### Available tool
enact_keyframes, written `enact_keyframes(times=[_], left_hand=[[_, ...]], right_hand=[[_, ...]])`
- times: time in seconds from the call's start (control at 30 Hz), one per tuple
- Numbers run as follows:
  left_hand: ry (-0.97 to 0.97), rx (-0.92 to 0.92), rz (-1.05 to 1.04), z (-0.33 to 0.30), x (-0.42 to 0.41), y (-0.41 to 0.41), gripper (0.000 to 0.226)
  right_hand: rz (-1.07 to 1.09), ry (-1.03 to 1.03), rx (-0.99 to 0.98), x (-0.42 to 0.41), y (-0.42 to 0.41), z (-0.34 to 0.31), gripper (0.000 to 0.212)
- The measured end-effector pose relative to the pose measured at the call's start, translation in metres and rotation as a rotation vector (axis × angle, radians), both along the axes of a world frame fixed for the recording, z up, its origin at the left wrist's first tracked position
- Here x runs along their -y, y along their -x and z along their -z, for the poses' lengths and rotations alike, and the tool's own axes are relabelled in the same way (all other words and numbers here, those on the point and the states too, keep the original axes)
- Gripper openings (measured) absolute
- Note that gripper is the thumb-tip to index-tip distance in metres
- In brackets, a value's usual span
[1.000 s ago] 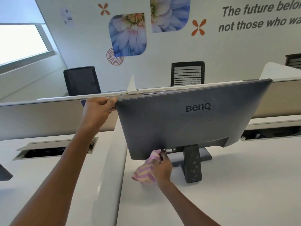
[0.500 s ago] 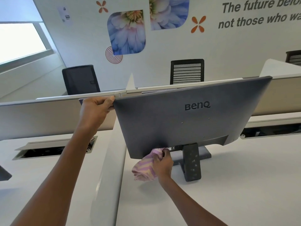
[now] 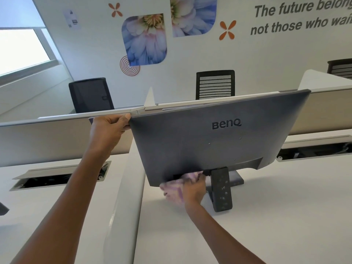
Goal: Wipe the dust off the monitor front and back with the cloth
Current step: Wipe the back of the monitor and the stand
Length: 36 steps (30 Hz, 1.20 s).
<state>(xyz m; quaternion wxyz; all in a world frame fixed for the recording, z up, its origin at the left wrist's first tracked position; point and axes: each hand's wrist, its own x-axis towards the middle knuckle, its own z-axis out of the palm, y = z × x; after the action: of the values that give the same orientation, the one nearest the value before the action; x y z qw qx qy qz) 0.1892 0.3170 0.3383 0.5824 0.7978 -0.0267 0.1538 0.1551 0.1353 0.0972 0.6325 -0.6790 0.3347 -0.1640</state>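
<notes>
Against the view 1 second ago, the right hand (image 3: pixel 193 189) has carried the bunched pink-and-white striped cloth (image 3: pixel 174 189) up from just under the lower edge onto the bottom strip of the dark grey flat-panel monitor (image 3: pixel 219 141), close beside the dark grey stand neck (image 3: pixel 222 188). The cloth is blurred, which suggests a quick rubbing stroke. The fingers are curled tight around the cloth and press it to the panel.

The left hand (image 3: pixel 108 128) has not shifted: it grips the monitor's upper left corner, fingers wrapped over the edge, steadying the screen.

The monitor stands on the white desk (image 3: pixel 266 216) with its back turned to the person. I judge the back is being wiped now, at its lowest part near the ports; the front cannot be seen from here.

Readable writing: "BenQ" in raised silver letters on the monitor back, and on the white wall (image 3: pixel 285 54) in grey italics "The future belong…" above "not those who wai…", both cut off by the frame edge.
</notes>
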Motion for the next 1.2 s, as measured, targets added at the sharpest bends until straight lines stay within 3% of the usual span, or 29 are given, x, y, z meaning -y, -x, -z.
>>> enact_keyframes(times=[0.13,0.3,0.37,0.47,0.67,0.83,0.93,1.07,1.2], left_hand=[[-0.015,0.001,0.007,0.001,-0.003,0.001,0.02],[-0.004,-0.001,0.014,0.001,-0.001,0.0,0.018],[0.001,0.0,0.009,0.0,0.0,0.0,0.017],[0.007,0.008,0.014,0.001,0.0,0.0,0.017],[-0.019,0.007,0.013,0.001,-0.002,-0.001,0.02],[-0.022,0.014,0.022,0.003,-0.002,-0.002,0.013],[-0.015,0.001,0.011,0.004,-0.004,-0.005,0.015],[-0.022,-0.009,0.001,0.006,-0.005,-0.008,0.02],[-0.017,-0.015,-0.053,0.006,-0.001,-0.009,0.024]], right_hand=[[-0.296,0.137,-0.008,-0.02,0.014,0.008,0.045],[-0.083,-0.066,-0.08,0.0,0.001,-0.002,0.018],[0.013,-0.102,-0.097,0.008,-0.002,-0.006,0.017],[0.141,-0.069,-0.057,0.014,-0.005,-0.008,0.033],[0.039,0.081,-0.058,-0.002,0.004,-0.017,0.064],[-0.187,0.138,-0.041,-0.022,0.03,-0.026,0.037],[-0.287,0.224,-0.064,-0.041,0.041,-0.024,0.039],[-0.302,0.227,-0.087,-0.031,0.046,-0.032,0.034],[-0.461,0.188,-0.022,-0.017,0.062,-0.042,0.028]])
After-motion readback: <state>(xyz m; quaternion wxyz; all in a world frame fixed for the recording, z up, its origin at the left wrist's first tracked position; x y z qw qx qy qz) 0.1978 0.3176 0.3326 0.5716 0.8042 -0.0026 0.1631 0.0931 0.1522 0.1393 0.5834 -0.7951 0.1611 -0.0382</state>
